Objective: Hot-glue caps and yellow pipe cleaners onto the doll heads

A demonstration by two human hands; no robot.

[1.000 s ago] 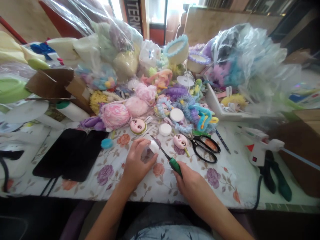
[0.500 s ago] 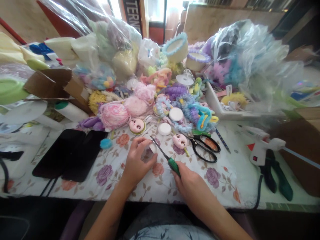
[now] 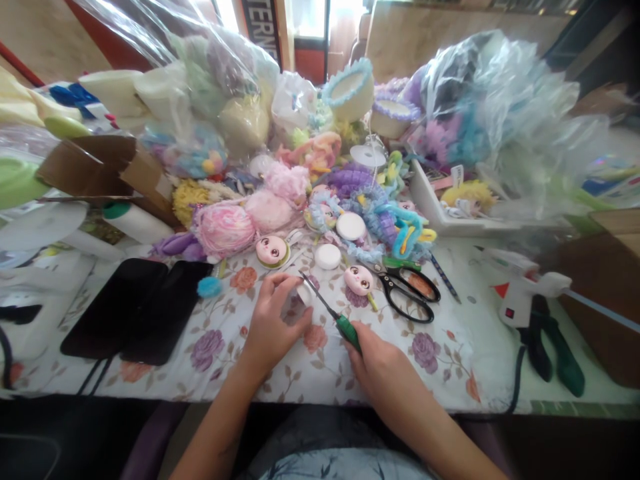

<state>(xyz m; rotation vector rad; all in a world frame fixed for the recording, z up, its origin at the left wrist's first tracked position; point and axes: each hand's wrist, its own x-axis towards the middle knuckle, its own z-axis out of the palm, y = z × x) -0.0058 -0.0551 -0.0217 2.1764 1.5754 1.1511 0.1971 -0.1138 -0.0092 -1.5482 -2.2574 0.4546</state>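
Note:
My left hand (image 3: 277, 317) grips a small white round piece (image 3: 304, 293), like a cap, between thumb and fingers just above the tablecloth. In my right hand (image 3: 375, 357) is a thin pointed tool with a green handle (image 3: 348, 331). Its dark narrow shaft (image 3: 323, 298) slants up and left, and the tip lies at the upper rim of the white piece; whether it touches cannot be made out. Beyond my hands are a white round lid (image 3: 328, 256), a doll face (image 3: 358, 280) and a second doll face (image 3: 273, 251). Black-handled scissors (image 3: 410, 297) lie to the right.
Yarn and plush pieces (image 3: 270, 208) pile up behind. Two dark phones or tablets (image 3: 115, 310) lie left, near a blue pompom (image 3: 209, 287). A glue gun (image 3: 525, 287) stands right, beside a cardboard box (image 3: 600, 313). A white tray (image 3: 450, 228) sits behind it.
The view has shifted very slightly. Both hands keep nearly the same pose, with the tool tip still at the rim of the white piece.

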